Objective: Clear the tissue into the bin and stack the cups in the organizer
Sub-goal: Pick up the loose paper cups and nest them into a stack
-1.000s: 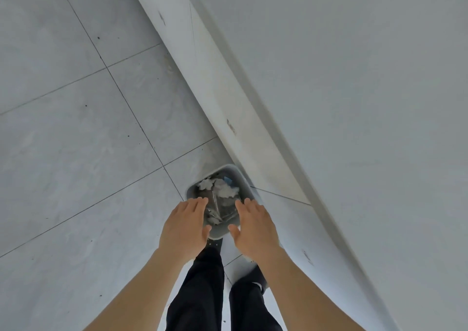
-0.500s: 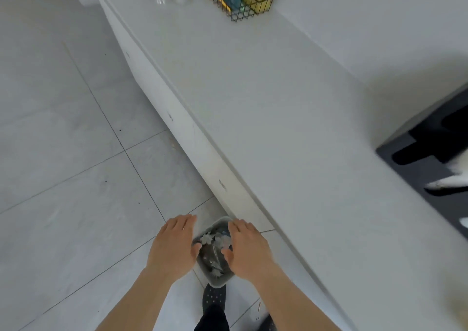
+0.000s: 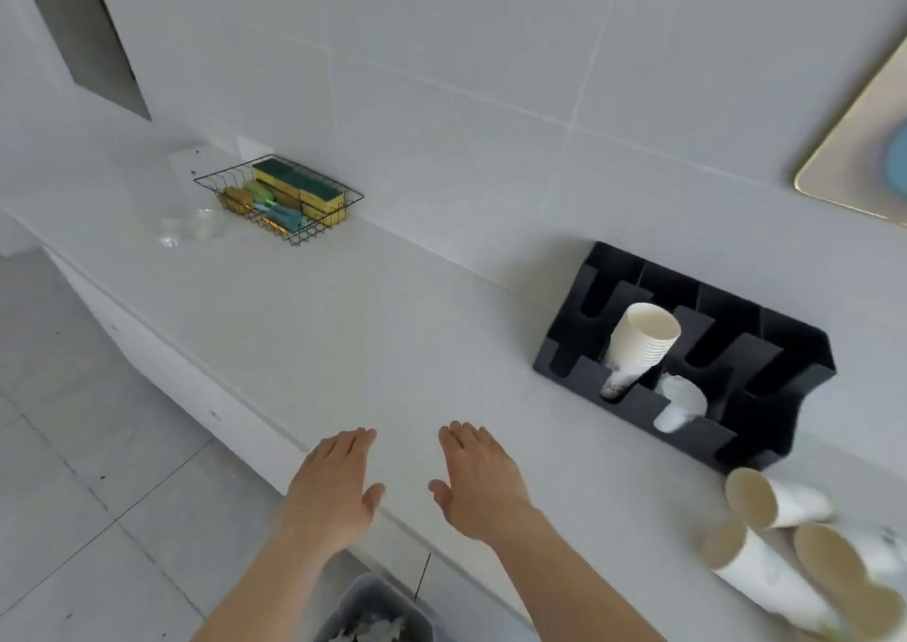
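Since crumpled tissue (image 3: 365, 628) is seen inside the grey bin (image 3: 378, 597) on the floor, directly below and between the two wrists, the tissue step is judged done. Both hands are held flat, palms down, fingers loosely spread, nothing gripped: left hand (image 3: 333, 487) over the counter's front edge, right hand (image 3: 478, 482) just beside it over the counter (image 3: 343, 327). That posture reads as a transit pose, free for the next pick.

Loose paper cups (image 3: 785, 548) are lying on their sides to the right of the right hand, near the counter edge, mouths turned towards the hands. At least three are made out; that corner is blurred, so the count is not confirmed. Lying down, they are likely to roll if nudged, so a grasp around the body is advised rather than a push.

Further out, ahead and right of the right hand, the black organizer (image 3: 687, 361) is set against the wall. A nested cup stack (image 3: 640, 347) is leaning tilted in one slot, which is presumably the target for the loose cups. A white item (image 3: 680, 403) is seated in the slot beside it; whether lid or cup cannot be told.

Far ahead and left of the left hand, a wire basket (image 3: 280, 199) with sponges and some clear cups (image 3: 194, 226) are parked well apart, judged not relevant to the task.
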The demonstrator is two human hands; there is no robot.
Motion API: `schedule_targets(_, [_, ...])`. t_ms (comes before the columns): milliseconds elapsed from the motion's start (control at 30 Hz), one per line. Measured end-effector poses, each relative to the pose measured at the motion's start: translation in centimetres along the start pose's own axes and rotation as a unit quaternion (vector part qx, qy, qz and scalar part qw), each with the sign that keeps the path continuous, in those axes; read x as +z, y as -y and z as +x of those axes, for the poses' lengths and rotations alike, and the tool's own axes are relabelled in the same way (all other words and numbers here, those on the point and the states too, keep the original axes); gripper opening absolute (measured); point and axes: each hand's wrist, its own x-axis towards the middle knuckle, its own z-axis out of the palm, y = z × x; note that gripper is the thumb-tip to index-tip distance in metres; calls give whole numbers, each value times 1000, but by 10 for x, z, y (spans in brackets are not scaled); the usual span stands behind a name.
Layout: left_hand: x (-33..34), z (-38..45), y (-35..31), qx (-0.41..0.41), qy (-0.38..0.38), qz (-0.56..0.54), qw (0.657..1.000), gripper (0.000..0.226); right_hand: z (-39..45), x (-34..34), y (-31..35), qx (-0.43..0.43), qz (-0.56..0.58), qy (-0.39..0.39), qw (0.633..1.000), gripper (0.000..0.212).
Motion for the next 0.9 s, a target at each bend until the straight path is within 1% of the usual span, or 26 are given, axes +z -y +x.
schedule_targets(167, [6, 34, -81, 81, 4, -4, 997, 71, -42, -34, -79, 103, -4, -36, 994, 47])
schedule_targets(233, [13, 43, -115, 112, 12, -5, 994, 70, -62, -43, -111, 142, -3, -46, 989, 49])
schedule_targets(400, [42, 55, -210, 190, 42, -16, 981, 72, -125, -55, -192, 231, 8, -66, 971, 50])
schedule_targets(600, [81, 54, -318, 258, 89, -18, 962, 76, -206, -62, -271, 317, 39, -82, 944, 47])
schedule_targets(667, [96, 51, -350, 281, 112, -10, 953, 80, -233, -61, -293, 345, 50, -79, 934, 50])
schedule_targets(767, [118, 47, -391, 313, 146, 4, 938, 90, -270, -53, -319, 368, 78, -69, 924, 63])
schedule_targets(900, [144, 42, -429, 343, 175, 55, 921, 103, -311, -35, -344, 354, 89, -32, 930, 83])
